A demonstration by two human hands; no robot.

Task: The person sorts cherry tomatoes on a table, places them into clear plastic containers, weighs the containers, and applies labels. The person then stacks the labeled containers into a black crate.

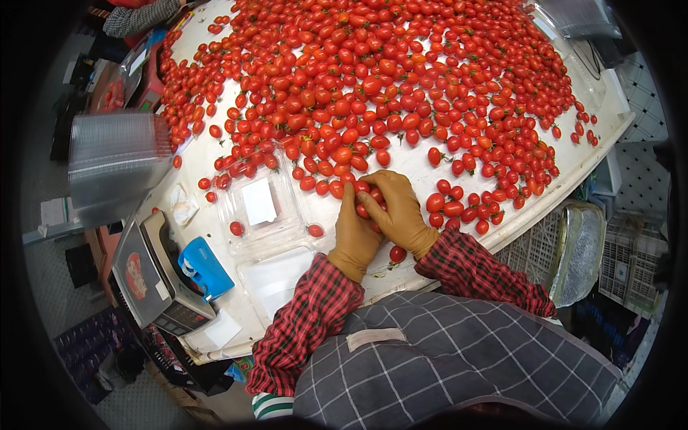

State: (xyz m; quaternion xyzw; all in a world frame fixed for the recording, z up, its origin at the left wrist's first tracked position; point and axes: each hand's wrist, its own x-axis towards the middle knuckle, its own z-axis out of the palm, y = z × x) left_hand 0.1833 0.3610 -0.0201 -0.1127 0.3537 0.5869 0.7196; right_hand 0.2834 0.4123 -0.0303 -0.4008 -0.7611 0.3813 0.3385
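Observation:
In brown rubber gloves, my left hand [356, 234] and my right hand [402, 210] meet at the near edge of a big spread of cherry tomatoes [371, 85]. A few red cherry tomatoes [363, 210] are cupped between them, partly covered by my fingers and thumbs. One loose tomato [397, 254] lies under my right wrist. Left of my hands rests an open clear plastic clamshell box [293, 215], with a white label [259, 201] visible at its middle. Single tomatoes lie beside and around this box.
At the left stand a weighing scale [142, 269], a blue tape dispenser [207, 269] and a stack of clear plastic boxes [115, 161]. Another person's sleeve [141, 19] shows at the far left. Plastic crates [629, 263] sit below the right edge of the white table [586, 161].

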